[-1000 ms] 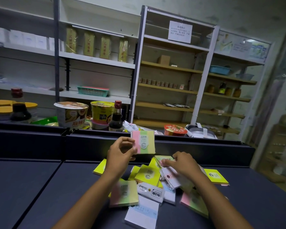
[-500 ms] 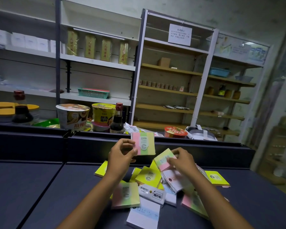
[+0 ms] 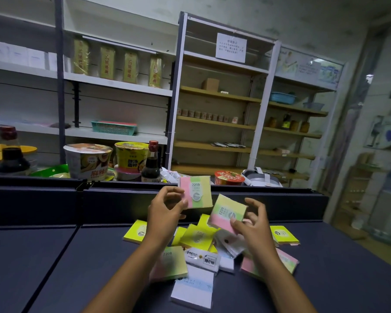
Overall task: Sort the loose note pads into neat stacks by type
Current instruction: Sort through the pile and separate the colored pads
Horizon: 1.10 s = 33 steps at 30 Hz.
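Raised pad, left: a square pink, green and yellow striped note pad (image 3: 196,192) printed "2209" is held upright above the pile at centre frame; its left edge sits in the grip, the rest stands free to the right of the fingers.
Left hand (image 3: 165,210): thumb and curled fingers pinch that pad's left edge, wrist towards the lower centre of the frame.
Raised pad, right: a second striped pad of the same kind (image 3: 227,213) is tilted, pink band lowest, just right of and below the first; the two pads are near each other, contact unclear.
Right hand (image 3: 254,224): the thumb lies on the tilted pad's lower right corner and the pad juts up and left out of the grip; the upper fingers are spread and curved beyond its right edge.
Pile: loose pads lie overlapping on the dark blue-grey tabletop (image 3: 54,263) under both hands: bright yellow pads (image 3: 195,237), a striped pad (image 3: 171,262) by the left forearm, another striped pad (image 3: 288,262) by the right forearm, a white wrapped pad with dark print (image 3: 202,259) and a white pad with a pale blue band (image 3: 193,288) nearest the lower edge.
Outlier: one yellow pad (image 3: 283,234) lies apart at the right of the pile.
Behind the tabletop: instant noodle bowls (image 3: 88,160) and a dark sauce bottle with a red cap (image 3: 151,162) stand in the middle left of the frame.
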Available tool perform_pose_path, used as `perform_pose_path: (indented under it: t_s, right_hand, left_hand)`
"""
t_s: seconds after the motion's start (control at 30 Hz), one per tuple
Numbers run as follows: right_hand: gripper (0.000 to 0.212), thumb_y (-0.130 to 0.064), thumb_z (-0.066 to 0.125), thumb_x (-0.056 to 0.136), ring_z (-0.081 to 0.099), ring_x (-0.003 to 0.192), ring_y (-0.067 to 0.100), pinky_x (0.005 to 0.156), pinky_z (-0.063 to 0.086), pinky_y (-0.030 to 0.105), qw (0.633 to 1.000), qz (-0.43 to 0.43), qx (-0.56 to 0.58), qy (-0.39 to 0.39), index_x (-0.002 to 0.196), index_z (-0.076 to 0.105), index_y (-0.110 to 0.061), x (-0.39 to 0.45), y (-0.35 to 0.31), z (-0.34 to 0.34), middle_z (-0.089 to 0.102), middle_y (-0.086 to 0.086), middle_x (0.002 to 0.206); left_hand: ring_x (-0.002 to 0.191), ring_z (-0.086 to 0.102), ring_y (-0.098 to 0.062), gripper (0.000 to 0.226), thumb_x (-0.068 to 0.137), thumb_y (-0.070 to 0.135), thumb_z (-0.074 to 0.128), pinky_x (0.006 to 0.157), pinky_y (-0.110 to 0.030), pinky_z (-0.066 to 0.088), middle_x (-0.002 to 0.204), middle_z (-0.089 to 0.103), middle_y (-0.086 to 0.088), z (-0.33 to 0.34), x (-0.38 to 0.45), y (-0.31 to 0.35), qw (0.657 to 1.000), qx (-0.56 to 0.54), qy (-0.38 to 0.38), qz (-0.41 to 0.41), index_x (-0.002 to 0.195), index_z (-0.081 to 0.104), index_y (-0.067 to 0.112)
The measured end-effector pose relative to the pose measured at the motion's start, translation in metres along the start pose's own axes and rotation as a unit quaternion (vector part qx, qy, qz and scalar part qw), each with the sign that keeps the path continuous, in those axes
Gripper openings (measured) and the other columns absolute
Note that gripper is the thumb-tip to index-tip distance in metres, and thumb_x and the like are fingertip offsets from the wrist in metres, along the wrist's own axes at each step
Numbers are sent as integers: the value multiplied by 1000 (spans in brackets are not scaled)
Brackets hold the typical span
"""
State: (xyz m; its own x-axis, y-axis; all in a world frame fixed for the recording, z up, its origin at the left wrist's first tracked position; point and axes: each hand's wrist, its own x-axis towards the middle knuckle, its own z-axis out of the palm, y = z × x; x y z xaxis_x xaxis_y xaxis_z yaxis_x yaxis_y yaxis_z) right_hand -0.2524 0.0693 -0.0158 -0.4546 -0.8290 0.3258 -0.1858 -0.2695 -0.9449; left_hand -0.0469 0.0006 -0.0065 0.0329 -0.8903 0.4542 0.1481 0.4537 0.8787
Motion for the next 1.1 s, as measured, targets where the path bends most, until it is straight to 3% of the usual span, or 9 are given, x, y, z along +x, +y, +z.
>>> perform_pose_path:
  t_s: [0.1,0.2,0.33,0.53,0.63,0.8,0.97,1.1]
  right_hand:
    - [50,3,71,84,74,82,15,61,58,28,999,1,43,16,114,58,-35,-22,2,0,71,3,101]
    - [41,2,71,84,73,90,21,67,59,31,994,12,89,58,112,60,-27,-42,2,4,73,6,105]
    - [33,1,70,86,74,90,19,71,56,34,984,34,153,87,109,54,-17,-68,-3,11,77,1,96]
    - [27,-5,72,84,73,89,15,78,48,31,977,49,174,115,102,55,-16,-115,-4,30,78,7,95]
    - [26,-4,71,85,74,87,13,73,48,27,977,48,179,108,100,54,-14,-134,-3,43,78,7,94]
    - [29,-1,70,85,72,94,15,79,50,29,982,35,170,76,102,51,-14,-159,-6,69,76,5,100]
    - [37,7,69,84,73,89,12,64,55,16,986,8,164,35,105,50,-16,-174,-19,100,76,4,95]
    - [45,8,68,84,73,85,12,64,56,19,986,-17,167,-23,110,48,-22,-186,-28,129,72,5,102]
  left_hand:
    - [83,71,-12,18,86,4,70,58,-27,58,89,73,8,4,-5,13,1000,-3,-11,12,92,65,21]
    - [84,71,-11,17,87,5,69,60,-28,59,92,73,7,1,-14,27,1000,-7,-17,21,94,65,20]
    - [83,72,-11,19,87,5,70,62,-30,59,90,73,5,-22,-39,38,1000,-4,-9,21,94,67,23]
    - [75,72,-17,20,86,1,70,57,-24,57,90,72,6,-94,-85,38,1000,-23,18,-12,92,69,20]
    - [77,72,-14,20,85,-2,69,58,-23,57,92,72,7,-125,-99,38,1000,-8,21,-15,93,69,16]
    - [77,71,-12,21,86,-4,68,59,-23,58,90,72,3,-169,-115,47,999,8,43,-18,95,69,15]
    - [82,73,-17,20,87,-1,68,59,-23,58,92,73,4,-212,-136,67,996,36,79,-18,95,69,17]
    - [82,73,-18,18,87,2,69,61,-25,59,95,73,0,-247,-154,86,989,75,130,-14,94,69,19]
